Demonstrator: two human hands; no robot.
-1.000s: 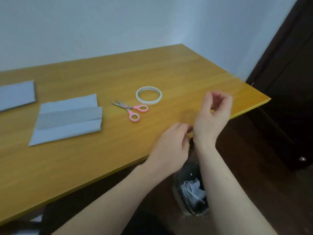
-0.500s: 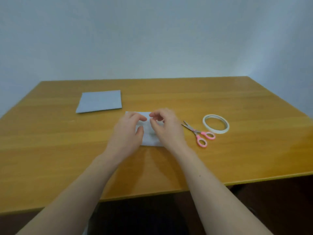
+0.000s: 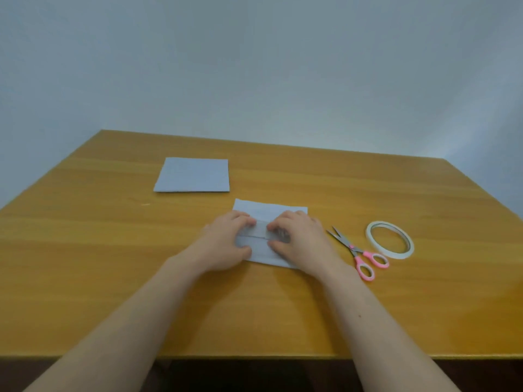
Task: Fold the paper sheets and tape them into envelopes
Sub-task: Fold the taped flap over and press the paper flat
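The worktop is kept largely bare around the work, presumably so that the paper can be flattened against a hard surface. A finished-looking folded sheet is laid well beyond the fingers and to their left, apart from everything else, which suggests it has been set aside as done or as stock.

The paper being worked is held flat directly beneath both hands, with its two flaps folded inward so that their edges meet in a seam running between the fingertips. The left hand is pressed down on the left part of the sheet, fingers bent with their tips on the upper flap and thumb on the lower flap. The right hand is placed likewise on the right part. Nothing is pinched or gripped by either hand; the paper is only pressed. The flaps are judged to be held shut so that a strip of tape can be smoothed over the seam, though no tape can be made out there.

The tape roll is left well to the right of the fingers, and the scissors are laid between it and the right hand, both kept within easy reach for the next strip.
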